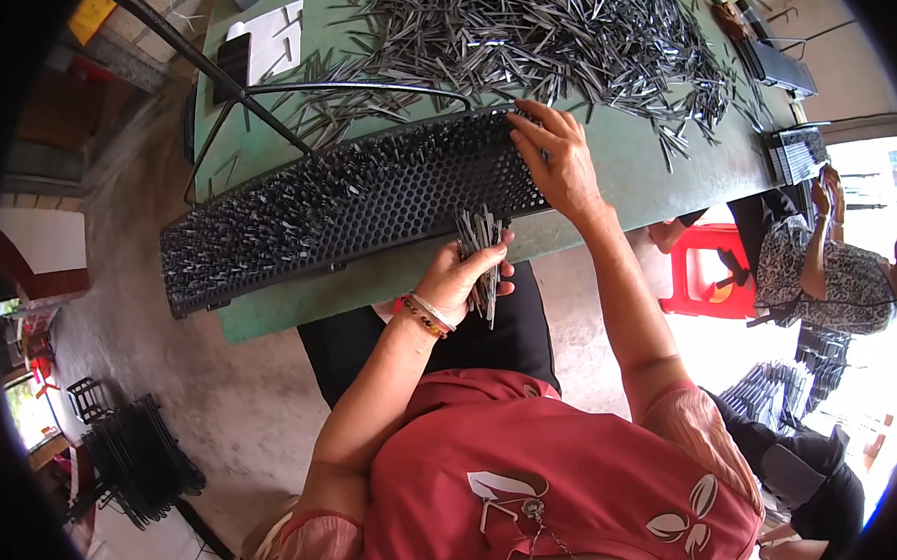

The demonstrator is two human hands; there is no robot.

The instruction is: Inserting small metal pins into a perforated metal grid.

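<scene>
My left hand is closed around a bundle of thin dark metal strips, held upright at the front edge of a long black perforated rack. Strips stand in the holes across the rack's left part and along its far side, while bare holes show in its middle and right. My right hand lies over the right end of the rack, its fingers stretched out and slightly apart near the far corner. I see nothing in that hand; its palm side is hidden.
A large heap of loose strips covers the far part of the green table. A black metal frame rises behind the rack. A phone lies at far left. A co-worker sits at right near a red stool.
</scene>
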